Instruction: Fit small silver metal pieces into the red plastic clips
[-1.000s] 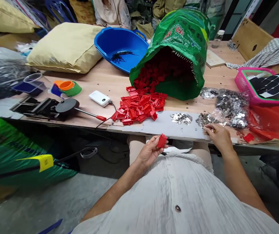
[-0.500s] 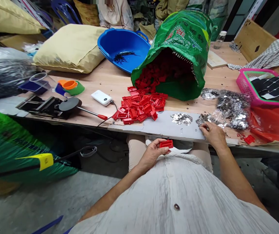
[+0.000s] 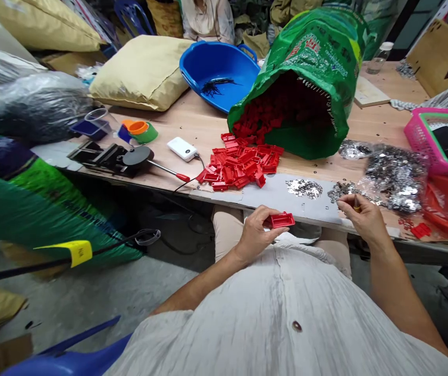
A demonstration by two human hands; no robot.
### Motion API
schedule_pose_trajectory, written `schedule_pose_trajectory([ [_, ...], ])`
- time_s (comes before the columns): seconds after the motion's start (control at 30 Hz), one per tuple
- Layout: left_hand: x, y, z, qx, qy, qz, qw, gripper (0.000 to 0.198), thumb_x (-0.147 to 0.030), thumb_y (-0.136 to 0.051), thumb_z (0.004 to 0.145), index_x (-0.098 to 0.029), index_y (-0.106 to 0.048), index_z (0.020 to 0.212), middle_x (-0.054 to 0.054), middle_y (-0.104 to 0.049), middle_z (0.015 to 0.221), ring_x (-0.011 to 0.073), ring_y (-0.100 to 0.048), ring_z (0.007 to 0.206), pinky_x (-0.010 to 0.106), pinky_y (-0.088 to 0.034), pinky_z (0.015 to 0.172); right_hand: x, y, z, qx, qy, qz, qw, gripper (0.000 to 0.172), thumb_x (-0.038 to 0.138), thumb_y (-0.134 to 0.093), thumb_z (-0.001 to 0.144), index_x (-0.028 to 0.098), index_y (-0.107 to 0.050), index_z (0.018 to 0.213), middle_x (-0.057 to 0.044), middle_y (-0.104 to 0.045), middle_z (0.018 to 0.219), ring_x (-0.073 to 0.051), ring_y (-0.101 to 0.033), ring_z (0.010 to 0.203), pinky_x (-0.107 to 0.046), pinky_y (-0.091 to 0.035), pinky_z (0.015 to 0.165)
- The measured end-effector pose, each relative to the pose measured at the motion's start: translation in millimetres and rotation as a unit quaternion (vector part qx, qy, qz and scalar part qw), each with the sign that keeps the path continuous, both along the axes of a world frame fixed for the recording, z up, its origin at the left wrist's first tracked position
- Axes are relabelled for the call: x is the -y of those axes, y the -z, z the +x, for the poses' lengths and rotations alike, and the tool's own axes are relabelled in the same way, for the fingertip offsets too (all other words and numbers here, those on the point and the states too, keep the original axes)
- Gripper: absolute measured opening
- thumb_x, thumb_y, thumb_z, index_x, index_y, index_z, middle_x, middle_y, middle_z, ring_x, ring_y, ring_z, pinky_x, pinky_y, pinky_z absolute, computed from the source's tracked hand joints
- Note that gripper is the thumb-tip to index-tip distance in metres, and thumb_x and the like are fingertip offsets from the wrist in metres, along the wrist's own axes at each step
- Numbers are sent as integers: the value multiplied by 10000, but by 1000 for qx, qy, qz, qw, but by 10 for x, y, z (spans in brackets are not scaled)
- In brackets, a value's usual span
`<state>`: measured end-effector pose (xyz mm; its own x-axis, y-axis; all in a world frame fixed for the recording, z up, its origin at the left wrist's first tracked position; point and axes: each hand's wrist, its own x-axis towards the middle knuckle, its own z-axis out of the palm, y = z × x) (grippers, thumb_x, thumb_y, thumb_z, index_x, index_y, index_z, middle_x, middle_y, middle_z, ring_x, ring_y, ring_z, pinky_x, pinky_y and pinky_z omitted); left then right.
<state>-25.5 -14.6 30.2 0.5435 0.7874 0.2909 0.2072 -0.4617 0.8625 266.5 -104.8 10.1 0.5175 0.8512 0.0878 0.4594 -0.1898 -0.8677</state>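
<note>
My left hand (image 3: 261,232) pinches a small red plastic housing (image 3: 282,220), its hollow side facing up, over my lap at the table edge. My right hand (image 3: 365,218) is closed by the small metal pieces (image 3: 345,192) on the grey board. A thin tool with a yellowish end (image 3: 356,204) shows between its fingers; most of it is hidden. Left of that hand, flat silvery metal pieces (image 3: 304,188) lie in a second heap. A pile of red plastic housings (image 3: 243,164) spills from the green sack (image 3: 312,57).
A clear bag of metal pieces (image 3: 396,172) and a pink basket (image 3: 415,133) stand at the right. Behind are a blue basin (image 3: 192,62) and a stuffed tan sack (image 3: 141,73). A lever press (image 3: 118,159) and white power bank (image 3: 182,149) sit left. A person sits opposite.
The view has swung a little left. My left hand has lifted the red housing slightly and tipped its hollow side into sight. The tool's yellowish end now shows in my right hand.
</note>
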Motion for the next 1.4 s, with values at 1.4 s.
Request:
schedule_pose_trajectory([
  [1.4, 113, 65, 42, 8, 6, 173, 985, 220, -257, -679, 831, -186, -628, 1033, 58, -678, 904, 169, -635, 913, 290, -534, 801, -123, -107, -1004, -144, -185, -30, 972, 251, 454, -665, 836, 215, -617, 896, -2, -612, 803, -132, -519, 668, -259, -411, 582],
])
